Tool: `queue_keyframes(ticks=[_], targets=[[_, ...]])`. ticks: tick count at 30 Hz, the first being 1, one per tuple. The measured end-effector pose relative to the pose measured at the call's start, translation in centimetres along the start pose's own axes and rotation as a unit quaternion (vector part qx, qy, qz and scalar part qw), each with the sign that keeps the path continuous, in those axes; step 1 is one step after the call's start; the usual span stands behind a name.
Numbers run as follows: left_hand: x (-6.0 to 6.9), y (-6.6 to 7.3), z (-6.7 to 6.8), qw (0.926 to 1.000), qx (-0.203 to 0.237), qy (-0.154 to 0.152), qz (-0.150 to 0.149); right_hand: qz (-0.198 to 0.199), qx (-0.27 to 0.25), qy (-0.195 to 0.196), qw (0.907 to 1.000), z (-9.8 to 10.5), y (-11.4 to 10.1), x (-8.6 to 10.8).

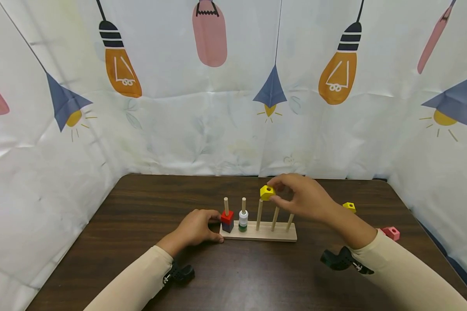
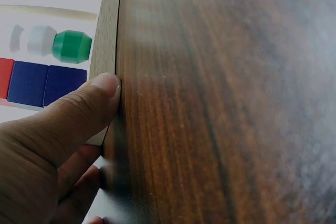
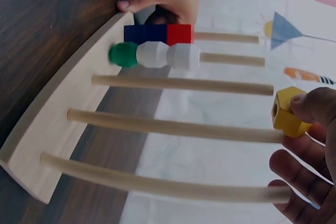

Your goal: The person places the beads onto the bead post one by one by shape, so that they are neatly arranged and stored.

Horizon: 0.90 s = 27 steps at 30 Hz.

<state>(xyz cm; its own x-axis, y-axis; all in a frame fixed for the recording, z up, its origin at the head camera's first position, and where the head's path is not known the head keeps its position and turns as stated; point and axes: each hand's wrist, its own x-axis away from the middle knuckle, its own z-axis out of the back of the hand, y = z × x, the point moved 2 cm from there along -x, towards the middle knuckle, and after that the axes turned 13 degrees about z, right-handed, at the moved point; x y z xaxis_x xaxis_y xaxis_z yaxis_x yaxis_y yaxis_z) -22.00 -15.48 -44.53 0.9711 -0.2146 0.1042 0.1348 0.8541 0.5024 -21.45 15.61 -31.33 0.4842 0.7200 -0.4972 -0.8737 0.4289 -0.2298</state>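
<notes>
My right hand (image 1: 305, 196) pinches a yellow hexagonal bead (image 3: 290, 112) between thumb and fingers, close to the tip of the middle peg (image 3: 184, 85). The bead's hole faces the pegs. At the left end of the wooden peg board (image 1: 257, 233), my left hand (image 1: 196, 226) grips the base, its thumb (image 2: 86, 100) on the front edge. On the leftmost peg, a red cube (image 3: 180, 34) sits above two dark blue cubes (image 2: 30, 82). The peg beside it carries a green bead (image 3: 123, 54) under two white beads (image 3: 168, 55). The other three pegs are bare.
A second yellow bead (image 1: 349, 207) lies on the brown table (image 1: 253, 276) to the right. Pink beads (image 1: 391, 233) lie nearer the right edge, partly behind the right sleeve. A printed white cloth (image 1: 210, 129) hangs behind the table.
</notes>
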Motion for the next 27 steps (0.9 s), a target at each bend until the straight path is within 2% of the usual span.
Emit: queue_keyframes(ticks=[8, 15, 27], targets=[[0.0, 0.1, 0.0, 1.0000, 0.001, 0.001, 0.000, -0.013, -0.021, 0.005, 0.9997, -0.8, -0.5, -0.2], [0.0, 0.0, -0.1, 1.0000, 0.002, -0.003, 0.004, -0.041, -0.036, -0.013, 0.9984, -1.2, -1.1, -0.4], [-0.1, -0.1, 0.0, 1.0000, -0.004, 0.003, 0.002, -0.081, -0.025, -0.032, 0.9959, -2.2, -1.6, -0.5]])
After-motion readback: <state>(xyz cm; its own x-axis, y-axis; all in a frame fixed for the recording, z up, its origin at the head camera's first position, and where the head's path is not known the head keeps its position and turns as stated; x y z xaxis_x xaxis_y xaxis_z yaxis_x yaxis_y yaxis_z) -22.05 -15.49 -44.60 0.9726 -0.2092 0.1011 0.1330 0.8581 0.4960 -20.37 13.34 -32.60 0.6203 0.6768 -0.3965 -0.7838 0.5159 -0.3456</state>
